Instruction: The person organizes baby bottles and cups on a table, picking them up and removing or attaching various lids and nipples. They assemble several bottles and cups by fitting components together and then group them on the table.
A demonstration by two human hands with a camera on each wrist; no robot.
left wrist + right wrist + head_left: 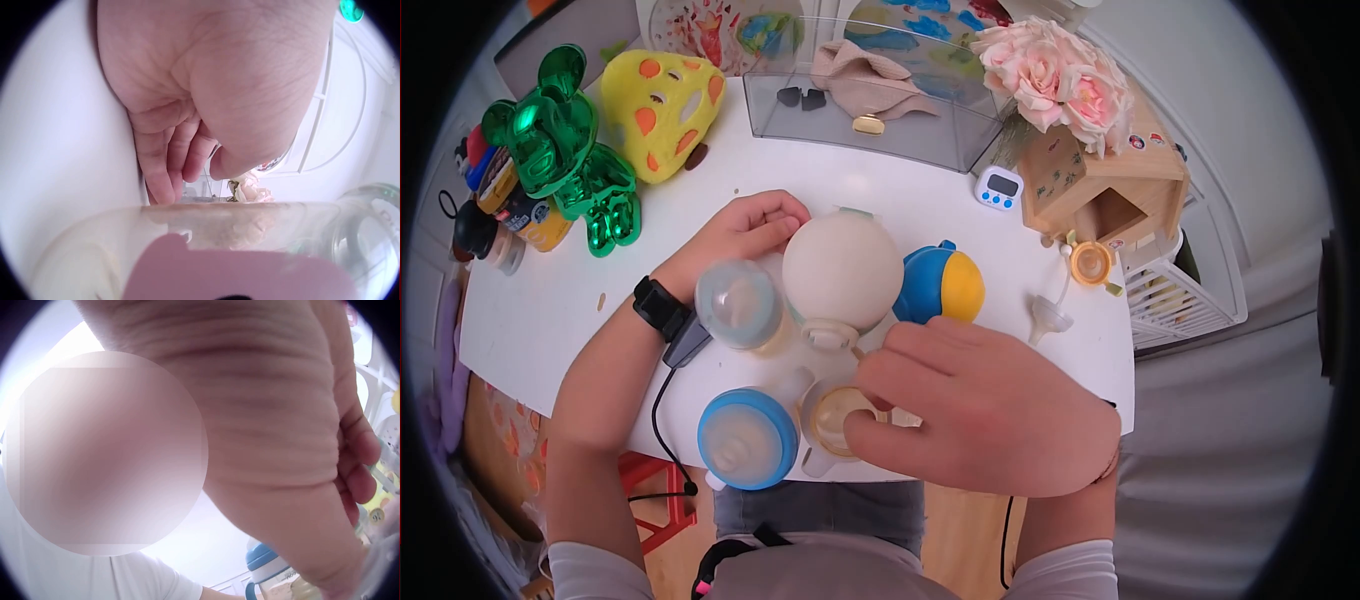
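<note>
In the head view my left hand [750, 230] rests on the white table with fingers loosely bent, beside a cream round-topped container [843, 270]. A clear bottle with a domed cap [738, 303] stands by its wrist. The left wrist view shows nothing between those fingers [178, 150]. My right hand [985, 405] hovers at the front, fingers half bent and thumb apart. Its thumb overlaps a handled bottle with an amber ring [832, 415]. To that bottle's left stands a blue-collared bottle [745, 440]. A blue-and-yellow round object [945, 283] sits behind the right hand.
A green shiny bear figure [565, 150] and yellow plush [662, 112] stand back left. Behind are a clear box [870, 140], pink roses [1055, 85] and a wooden house [1105, 180]. A timer [999, 188] and an amber-ringed straw part [1090, 263] lie right.
</note>
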